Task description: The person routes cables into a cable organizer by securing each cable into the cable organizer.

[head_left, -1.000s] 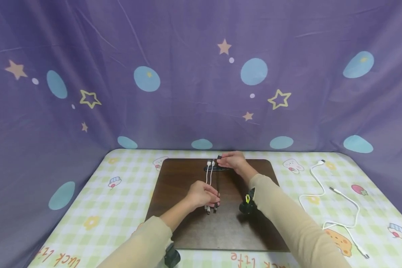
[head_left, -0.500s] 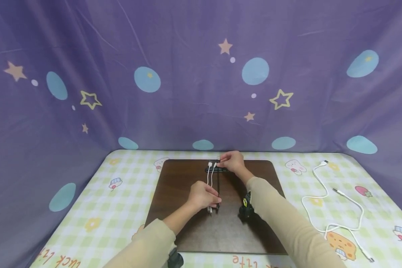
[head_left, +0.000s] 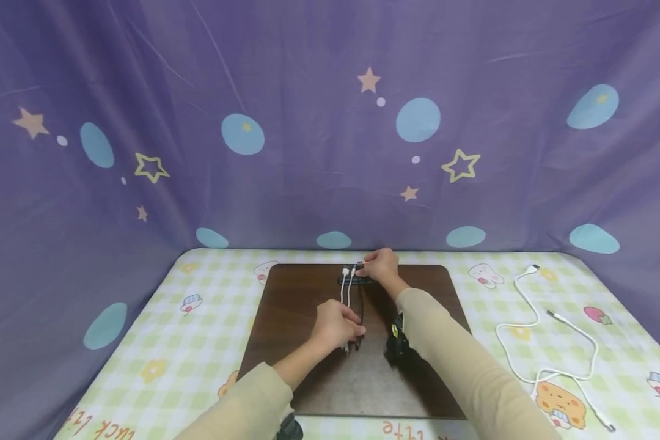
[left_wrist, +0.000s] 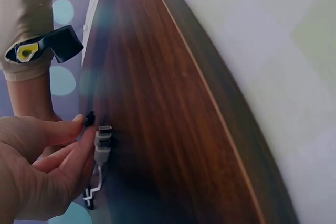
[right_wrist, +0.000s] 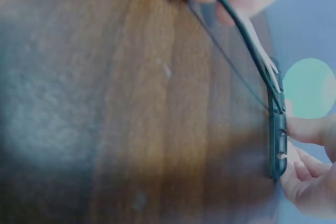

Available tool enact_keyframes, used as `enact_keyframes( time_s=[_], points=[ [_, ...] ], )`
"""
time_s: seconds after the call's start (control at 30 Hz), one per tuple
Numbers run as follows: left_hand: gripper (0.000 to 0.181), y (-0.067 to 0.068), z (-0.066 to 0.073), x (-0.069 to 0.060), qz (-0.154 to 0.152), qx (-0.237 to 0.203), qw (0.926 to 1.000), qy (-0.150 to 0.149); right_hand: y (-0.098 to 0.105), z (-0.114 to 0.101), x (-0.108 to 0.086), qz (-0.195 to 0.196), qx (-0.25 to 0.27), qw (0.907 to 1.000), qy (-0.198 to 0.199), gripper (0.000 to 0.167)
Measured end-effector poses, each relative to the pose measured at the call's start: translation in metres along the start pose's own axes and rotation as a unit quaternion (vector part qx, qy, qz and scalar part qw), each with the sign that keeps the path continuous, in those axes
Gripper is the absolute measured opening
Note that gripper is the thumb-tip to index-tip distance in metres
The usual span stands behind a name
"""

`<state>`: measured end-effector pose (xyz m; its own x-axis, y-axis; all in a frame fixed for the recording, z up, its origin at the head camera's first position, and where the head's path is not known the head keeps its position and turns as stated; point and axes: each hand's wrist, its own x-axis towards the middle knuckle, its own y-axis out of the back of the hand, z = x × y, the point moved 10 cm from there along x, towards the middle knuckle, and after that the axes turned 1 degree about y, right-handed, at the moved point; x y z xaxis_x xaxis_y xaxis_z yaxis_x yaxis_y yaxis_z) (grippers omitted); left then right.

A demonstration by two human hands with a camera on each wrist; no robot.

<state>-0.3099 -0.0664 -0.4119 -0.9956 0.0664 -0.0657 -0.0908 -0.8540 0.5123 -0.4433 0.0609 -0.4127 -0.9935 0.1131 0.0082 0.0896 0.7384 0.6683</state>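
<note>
A black slotted holder (right_wrist: pixel 277 150) lies near the far edge of the brown board, with two white cables (head_left: pixel 342 293) and a black cable (head_left: pixel 361 299) running from it toward the person. My left hand (head_left: pixel 332 324) pinches the black cable near its close end, the white cable ends beside it; the left wrist view shows a black plug (left_wrist: pixel 89 119) between thumb and finger and pale plugs (left_wrist: pixel 103 145) just beyond. My right hand (head_left: pixel 381 267) is at the holder, its fingers around the black cable's far end; in the right wrist view its fingers (right_wrist: pixel 310 177) touch the holder.
The brown board (head_left: pixel 396 391) rests on a checked tablecloth (head_left: pixel 159 342). To the right of the board lie two loose white cables (head_left: pixel 574 330), partly crossing. A purple curtain (head_left: pixel 308 183) hangs behind the table.
My right hand has shifted slightly at the holder, and the black cable's far end sits lower, near the slots. The black cable has gone from straight to slightly bowed. My left hand keeps its pinch.
</note>
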Motion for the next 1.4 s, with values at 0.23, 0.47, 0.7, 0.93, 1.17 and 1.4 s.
enact_keyframes(
  time_s=[0.23, 0.47, 0.7, 0.93, 1.17, 1.4],
  points=[
    [0.013, 0.003, 0.013, 0.000, 0.014, 0.060, 0.9976, -0.033, -0.001, 0.010, 0.001, -0.025, 0.036, 0.9990, -0.006, 0.037],
    [0.022, 0.004, 0.014, 0.004, -0.009, 0.050, 0.9984, -0.025, 0.005, 0.021, 0.001, -0.063, 0.106, 0.9923, -0.010, 0.036],
    [0.028, -0.001, 0.011, 0.010, -0.022, 0.014, 0.9997, -0.003, 0.026, 0.036, -0.002, -0.072, 0.162, 0.9839, -0.021, 0.036],
    [0.033, -0.004, 0.011, 0.016, -0.012, 0.009, 0.9998, 0.013, 0.050, 0.062, -0.001, -0.059, 0.168, 0.9827, -0.050, 0.039],
    [0.036, -0.006, 0.020, 0.020, -0.012, 0.004, 0.9998, 0.013, 0.078, 0.080, -0.003, -0.051, 0.181, 0.9803, -0.059, 0.044],
    [0.037, -0.013, 0.022, 0.023, -0.021, -0.003, 0.9996, 0.021, 0.113, 0.103, -0.012, -0.039, 0.152, 0.9859, -0.060, 0.047]
  ],
)
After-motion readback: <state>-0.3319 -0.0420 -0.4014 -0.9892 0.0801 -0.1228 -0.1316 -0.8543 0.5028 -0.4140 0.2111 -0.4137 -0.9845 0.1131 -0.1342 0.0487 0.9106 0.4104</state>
